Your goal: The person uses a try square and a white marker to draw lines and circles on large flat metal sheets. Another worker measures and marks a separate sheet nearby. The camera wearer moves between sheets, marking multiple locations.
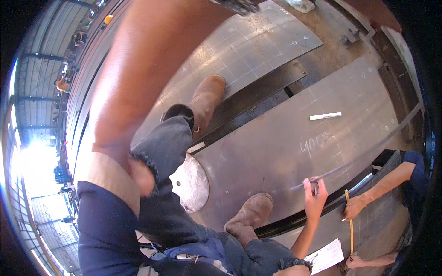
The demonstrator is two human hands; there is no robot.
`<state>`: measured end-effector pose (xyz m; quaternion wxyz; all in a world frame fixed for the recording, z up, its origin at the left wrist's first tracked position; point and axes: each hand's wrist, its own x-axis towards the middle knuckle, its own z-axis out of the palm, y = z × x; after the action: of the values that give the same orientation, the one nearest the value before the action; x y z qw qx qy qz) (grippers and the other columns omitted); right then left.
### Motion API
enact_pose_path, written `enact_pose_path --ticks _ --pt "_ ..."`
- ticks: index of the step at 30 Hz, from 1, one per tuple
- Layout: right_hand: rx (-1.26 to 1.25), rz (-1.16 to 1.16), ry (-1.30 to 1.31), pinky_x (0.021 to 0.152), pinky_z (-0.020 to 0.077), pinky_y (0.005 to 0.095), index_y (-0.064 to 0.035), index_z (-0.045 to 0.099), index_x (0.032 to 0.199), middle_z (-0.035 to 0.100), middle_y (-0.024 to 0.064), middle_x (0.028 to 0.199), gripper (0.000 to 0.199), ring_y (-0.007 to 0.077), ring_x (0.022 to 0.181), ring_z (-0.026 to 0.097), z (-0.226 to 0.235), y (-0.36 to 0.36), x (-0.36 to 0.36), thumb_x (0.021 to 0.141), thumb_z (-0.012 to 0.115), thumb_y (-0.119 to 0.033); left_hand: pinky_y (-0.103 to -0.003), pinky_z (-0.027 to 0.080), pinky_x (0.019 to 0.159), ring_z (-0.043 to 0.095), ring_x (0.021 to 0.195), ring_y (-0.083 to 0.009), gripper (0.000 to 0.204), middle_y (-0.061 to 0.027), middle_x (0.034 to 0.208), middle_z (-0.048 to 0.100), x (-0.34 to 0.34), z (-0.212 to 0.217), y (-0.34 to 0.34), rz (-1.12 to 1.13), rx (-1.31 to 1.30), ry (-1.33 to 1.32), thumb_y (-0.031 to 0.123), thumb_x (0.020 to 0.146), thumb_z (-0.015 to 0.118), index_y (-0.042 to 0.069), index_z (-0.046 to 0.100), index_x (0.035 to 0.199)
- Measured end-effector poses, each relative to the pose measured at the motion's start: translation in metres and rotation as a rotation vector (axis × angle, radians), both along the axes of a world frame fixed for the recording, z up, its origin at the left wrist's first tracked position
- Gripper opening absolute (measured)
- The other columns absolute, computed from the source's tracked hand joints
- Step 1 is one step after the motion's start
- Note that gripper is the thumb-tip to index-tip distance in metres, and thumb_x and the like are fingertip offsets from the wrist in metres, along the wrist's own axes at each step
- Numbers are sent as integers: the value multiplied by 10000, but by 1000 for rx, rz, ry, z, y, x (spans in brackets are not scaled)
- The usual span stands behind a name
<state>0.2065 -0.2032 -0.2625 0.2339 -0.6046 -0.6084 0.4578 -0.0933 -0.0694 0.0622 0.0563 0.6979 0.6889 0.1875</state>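
My left forearm (pixel 133 78) rises close and large on the left, from a rolled navy sleeve. It leaves the upper edge past a dark object (pixel 239 5) at the wrist; the hand itself is out of view. Low right of centre, my right hand (pixel 315 198) is closed, fingers pinched at the near end of a long thin grey strip (pixel 347 168). The strip runs right over a large steel plate (pixel 262 156). On that plate lie a white marker pen (pixel 325 116) and pale handwritten marks. My brown boots (pixel 253 209) stand on metal plates, knees bent.
At right, a co-worker's hand (pixel 354 209) touches a yellow measuring tape (pixel 351 234); another hand (pixel 357 262) is at its lower end. A paper sheet (pixel 328 255) lies beside my knee. A round metal disc (pixel 191 184) and a gridded plate (pixel 258 39) lie around my feet.
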Motion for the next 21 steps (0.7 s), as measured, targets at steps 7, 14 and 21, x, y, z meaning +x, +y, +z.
enact_pose_path --ticks 7,14,21 --pt "38 171 -106 626 486 384 -30 523 1089 672 153 822 198 272 684 646 -25 -37 -36 921 583 -118 -306 439 620 565 646 -150 375 -77 670 644 -12 17 -71 44 72 -8 329 885 643 -11 706 742" --pt "-636 432 765 536 483 266 -53 399 1127 653 101 785 123 127 584 580 0 -65 -132 1045 390 -144 -273 407 572 537 601 -114 335 -53 627 621 -37 27 -123 124 189 49 271 891 680 -15 695 719" --pt "-750 432 1020 473 424 196 -78 473 1039 649 90 760 65 83 553 557 5 -41 -175 1015 512 -124 -241 374 524 510 556 -78 309 -29 584 599 -48 33 -136 110 370 173 212 897 716 -20 685 695"
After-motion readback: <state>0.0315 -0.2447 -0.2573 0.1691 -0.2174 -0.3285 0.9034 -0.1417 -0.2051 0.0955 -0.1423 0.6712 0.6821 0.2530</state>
